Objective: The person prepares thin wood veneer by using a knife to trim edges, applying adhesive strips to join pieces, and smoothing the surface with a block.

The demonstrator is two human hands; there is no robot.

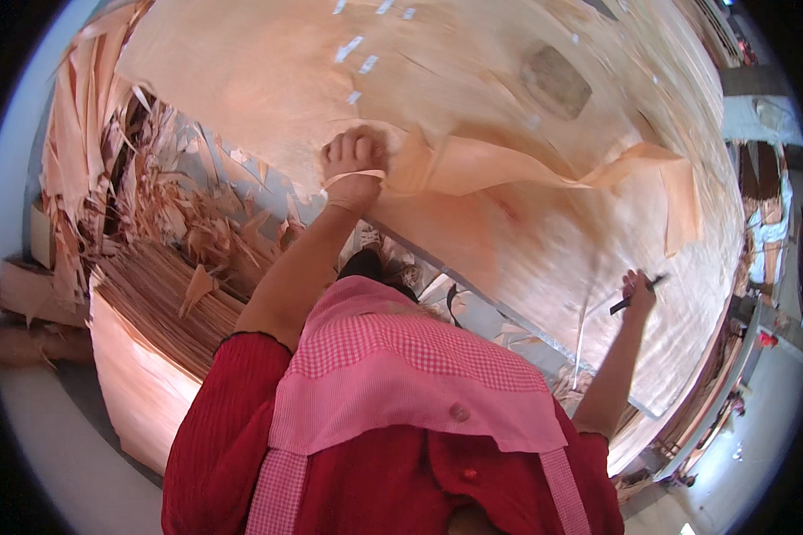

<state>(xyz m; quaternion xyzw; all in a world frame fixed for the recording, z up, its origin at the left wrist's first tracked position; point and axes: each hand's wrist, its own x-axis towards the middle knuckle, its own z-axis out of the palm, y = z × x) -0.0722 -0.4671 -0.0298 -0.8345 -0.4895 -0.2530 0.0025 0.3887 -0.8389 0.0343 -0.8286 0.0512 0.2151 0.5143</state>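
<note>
A large sheet of pale wood veneer (544, 259) lies across the work table, with small white tape pieces near its far side. My left hand (355, 165) is closed at the sheet's near left edge, fingers curled under. A loose, curling veneer strip (509, 169) runs from beside that hand toward the right, raised over the sheet and partly blurred. A thin pale band crosses my left wrist. Farther right, my right hand (638, 290) grips a black-handled knife (623, 305) above the sheet; its blade is too blurred to make out.
At the left stands a thick stack of veneer sheets (156, 312), with torn scraps (178, 201) heaped behind it. The table's metal edge (500, 308) runs diagonally before me. A dark oval patch (555, 82) shows on the far sheet. More stacks (763, 178) stand at the right.
</note>
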